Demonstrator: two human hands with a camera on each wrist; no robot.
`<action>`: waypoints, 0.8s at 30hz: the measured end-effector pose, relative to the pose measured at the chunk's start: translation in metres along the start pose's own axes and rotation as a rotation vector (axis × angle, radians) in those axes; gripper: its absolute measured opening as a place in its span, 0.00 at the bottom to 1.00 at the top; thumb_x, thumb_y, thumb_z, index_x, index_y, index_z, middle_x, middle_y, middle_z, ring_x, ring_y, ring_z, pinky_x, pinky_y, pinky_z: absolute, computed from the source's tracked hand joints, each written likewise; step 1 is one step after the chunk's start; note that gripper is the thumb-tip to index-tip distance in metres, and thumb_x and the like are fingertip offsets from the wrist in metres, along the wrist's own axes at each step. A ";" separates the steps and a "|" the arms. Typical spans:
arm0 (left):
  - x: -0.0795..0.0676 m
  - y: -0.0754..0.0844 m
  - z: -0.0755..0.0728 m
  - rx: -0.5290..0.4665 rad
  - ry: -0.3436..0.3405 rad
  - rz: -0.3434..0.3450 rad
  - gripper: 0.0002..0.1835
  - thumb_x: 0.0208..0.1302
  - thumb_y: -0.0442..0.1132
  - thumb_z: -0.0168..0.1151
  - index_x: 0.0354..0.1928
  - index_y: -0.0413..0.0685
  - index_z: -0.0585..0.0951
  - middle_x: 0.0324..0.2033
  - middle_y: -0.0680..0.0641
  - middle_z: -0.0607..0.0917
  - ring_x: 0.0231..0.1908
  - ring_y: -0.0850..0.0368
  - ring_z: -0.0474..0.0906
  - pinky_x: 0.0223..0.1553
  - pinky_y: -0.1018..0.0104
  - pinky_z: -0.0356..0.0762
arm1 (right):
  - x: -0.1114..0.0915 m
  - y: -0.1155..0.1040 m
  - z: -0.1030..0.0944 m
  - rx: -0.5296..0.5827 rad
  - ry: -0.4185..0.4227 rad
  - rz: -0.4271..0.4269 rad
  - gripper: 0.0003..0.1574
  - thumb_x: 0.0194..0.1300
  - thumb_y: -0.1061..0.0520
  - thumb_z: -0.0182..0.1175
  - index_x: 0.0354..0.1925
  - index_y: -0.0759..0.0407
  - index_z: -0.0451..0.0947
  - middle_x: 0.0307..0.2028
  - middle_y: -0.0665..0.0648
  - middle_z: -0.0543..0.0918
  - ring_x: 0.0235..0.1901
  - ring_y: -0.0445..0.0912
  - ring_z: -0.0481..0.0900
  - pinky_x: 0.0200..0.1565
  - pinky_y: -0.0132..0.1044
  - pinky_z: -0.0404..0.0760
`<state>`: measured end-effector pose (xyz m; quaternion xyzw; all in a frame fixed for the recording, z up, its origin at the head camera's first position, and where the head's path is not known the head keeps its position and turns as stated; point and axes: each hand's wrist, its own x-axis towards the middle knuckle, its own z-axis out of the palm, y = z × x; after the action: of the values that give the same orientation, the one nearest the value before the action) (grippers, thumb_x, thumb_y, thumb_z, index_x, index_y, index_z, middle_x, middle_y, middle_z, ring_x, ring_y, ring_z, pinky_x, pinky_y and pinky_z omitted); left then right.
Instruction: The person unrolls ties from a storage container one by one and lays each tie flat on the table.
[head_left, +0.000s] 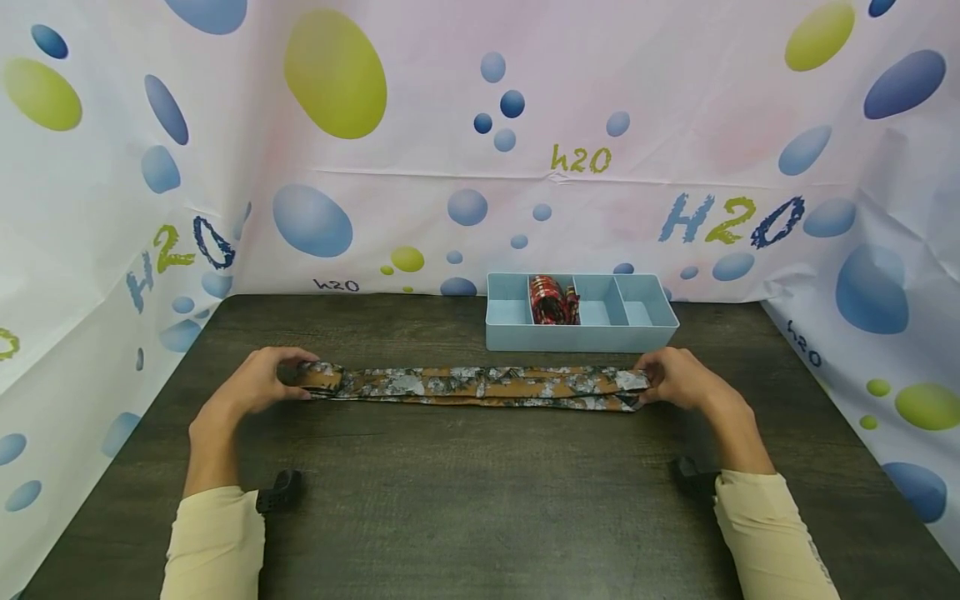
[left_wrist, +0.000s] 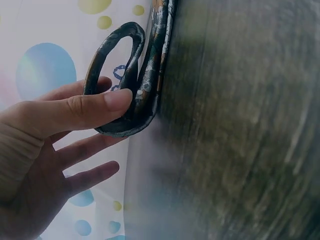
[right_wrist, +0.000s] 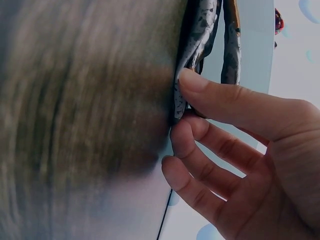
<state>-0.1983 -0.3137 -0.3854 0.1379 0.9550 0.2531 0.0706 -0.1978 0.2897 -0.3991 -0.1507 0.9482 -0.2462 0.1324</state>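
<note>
A brown floral necktie (head_left: 480, 386), folded lengthwise into a long strip, lies across the dark table. Its left end is pinched by my left hand (head_left: 258, 381), thumb on one side and fingers on the other. In the left wrist view, that end of the necktie (left_wrist: 142, 95) curls back in a loop, with the thumb of the left hand (left_wrist: 65, 120) on it. At the opposite end, my right hand (head_left: 684, 379) pinches the folded layers. The right wrist view has the right hand's (right_wrist: 240, 135) thumb and fingertips at the necktie's (right_wrist: 197, 40) edge.
A light blue divided box (head_left: 581, 337) stands behind the necktie, right of centre. One compartment holds a rolled red plaid cloth strip (head_left: 547, 302). Behind the table (head_left: 465, 500) hangs a white sheet (head_left: 420, 108) with coloured spots, which also borders both sides.
</note>
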 end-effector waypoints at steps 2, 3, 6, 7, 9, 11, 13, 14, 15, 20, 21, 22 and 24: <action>0.000 -0.001 0.001 -0.010 -0.002 0.003 0.29 0.54 0.28 0.79 0.58 0.29 0.81 0.53 0.26 0.82 0.54 0.26 0.77 0.55 0.29 0.73 | 0.000 0.000 0.000 0.000 0.001 -0.001 0.23 0.55 0.67 0.77 0.48 0.74 0.83 0.34 0.60 0.83 0.35 0.52 0.82 0.38 0.51 0.83; 0.000 -0.002 0.001 -0.014 -0.003 0.004 0.29 0.53 0.28 0.79 0.58 0.30 0.81 0.53 0.26 0.82 0.54 0.26 0.77 0.55 0.29 0.73 | 0.000 0.000 0.000 0.000 0.001 -0.001 0.23 0.55 0.66 0.77 0.48 0.74 0.83 0.34 0.60 0.83 0.35 0.52 0.82 0.38 0.50 0.83; 0.000 -0.003 0.002 -0.023 -0.010 0.005 0.29 0.53 0.28 0.79 0.58 0.29 0.81 0.53 0.26 0.82 0.54 0.26 0.77 0.55 0.30 0.74 | 0.000 0.000 0.000 0.002 0.000 0.001 0.23 0.55 0.66 0.77 0.48 0.74 0.83 0.34 0.59 0.83 0.34 0.51 0.82 0.37 0.50 0.83; 0.000 -0.004 0.003 -0.023 -0.011 0.006 0.29 0.53 0.27 0.79 0.58 0.29 0.81 0.53 0.26 0.82 0.54 0.26 0.77 0.55 0.30 0.75 | 0.000 0.000 0.000 0.002 0.000 0.001 0.23 0.55 0.66 0.77 0.48 0.74 0.83 0.34 0.59 0.83 0.34 0.51 0.82 0.37 0.50 0.83; 0.000 -0.004 0.003 -0.022 -0.012 0.005 0.29 0.53 0.27 0.79 0.58 0.29 0.81 0.53 0.25 0.82 0.54 0.26 0.77 0.54 0.30 0.75 | 0.000 0.000 0.000 0.004 0.000 0.001 0.23 0.55 0.66 0.77 0.48 0.75 0.83 0.34 0.59 0.83 0.34 0.51 0.82 0.37 0.50 0.83; 0.000 -0.004 0.004 -0.021 -0.011 0.008 0.28 0.53 0.26 0.79 0.58 0.29 0.81 0.53 0.26 0.82 0.53 0.26 0.77 0.54 0.30 0.75 | -0.001 0.000 0.000 0.006 0.000 0.000 0.23 0.55 0.66 0.77 0.48 0.75 0.83 0.34 0.59 0.83 0.34 0.51 0.81 0.37 0.50 0.83; 0.000 -0.003 0.004 -0.025 -0.011 0.010 0.28 0.53 0.26 0.78 0.58 0.28 0.81 0.53 0.26 0.82 0.53 0.27 0.78 0.54 0.31 0.76 | -0.001 -0.001 -0.001 0.007 0.000 0.000 0.23 0.55 0.67 0.77 0.48 0.75 0.83 0.33 0.59 0.83 0.34 0.51 0.81 0.37 0.50 0.83; 0.000 -0.003 0.004 -0.027 -0.012 0.011 0.28 0.53 0.26 0.78 0.58 0.28 0.81 0.52 0.26 0.82 0.53 0.27 0.78 0.54 0.31 0.76 | -0.001 -0.001 -0.001 0.009 -0.001 0.001 0.23 0.55 0.67 0.77 0.48 0.75 0.82 0.33 0.59 0.83 0.34 0.51 0.81 0.37 0.50 0.83; 0.000 -0.003 0.004 -0.028 -0.012 0.012 0.28 0.53 0.25 0.78 0.58 0.28 0.81 0.52 0.26 0.82 0.53 0.27 0.78 0.54 0.32 0.76 | -0.001 -0.001 -0.001 0.011 -0.001 0.002 0.23 0.55 0.67 0.77 0.48 0.75 0.82 0.34 0.59 0.83 0.34 0.51 0.82 0.37 0.50 0.83; 0.000 -0.002 0.005 -0.021 -0.013 0.010 0.28 0.53 0.24 0.77 0.57 0.27 0.81 0.52 0.26 0.82 0.52 0.27 0.79 0.53 0.32 0.77 | -0.001 0.000 0.000 0.012 -0.002 0.004 0.24 0.55 0.67 0.77 0.49 0.75 0.82 0.34 0.60 0.82 0.35 0.52 0.82 0.38 0.50 0.83; 0.000 -0.002 0.005 -0.018 -0.013 0.009 0.28 0.53 0.24 0.77 0.57 0.27 0.81 0.52 0.26 0.82 0.52 0.27 0.79 0.53 0.32 0.77 | 0.000 0.000 0.000 0.010 -0.002 0.002 0.24 0.55 0.67 0.77 0.49 0.75 0.82 0.34 0.59 0.83 0.35 0.52 0.82 0.38 0.50 0.84; 0.000 -0.002 0.005 -0.012 -0.013 0.010 0.28 0.53 0.24 0.77 0.57 0.27 0.81 0.52 0.26 0.82 0.52 0.27 0.79 0.53 0.32 0.77 | 0.000 0.000 0.000 0.008 -0.001 0.000 0.24 0.55 0.66 0.77 0.49 0.75 0.82 0.34 0.59 0.83 0.35 0.52 0.82 0.38 0.50 0.84; 0.001 -0.001 0.005 -0.002 -0.012 0.010 0.27 0.53 0.24 0.77 0.57 0.27 0.81 0.52 0.26 0.83 0.52 0.27 0.79 0.53 0.32 0.77 | 0.000 0.001 0.000 0.007 0.000 -0.009 0.24 0.55 0.66 0.77 0.49 0.75 0.82 0.33 0.58 0.83 0.34 0.51 0.82 0.37 0.50 0.83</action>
<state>-0.1981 -0.3121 -0.3906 0.1442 0.9535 0.2537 0.0751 -0.1980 0.2908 -0.3993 -0.1546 0.9467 -0.2499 0.1318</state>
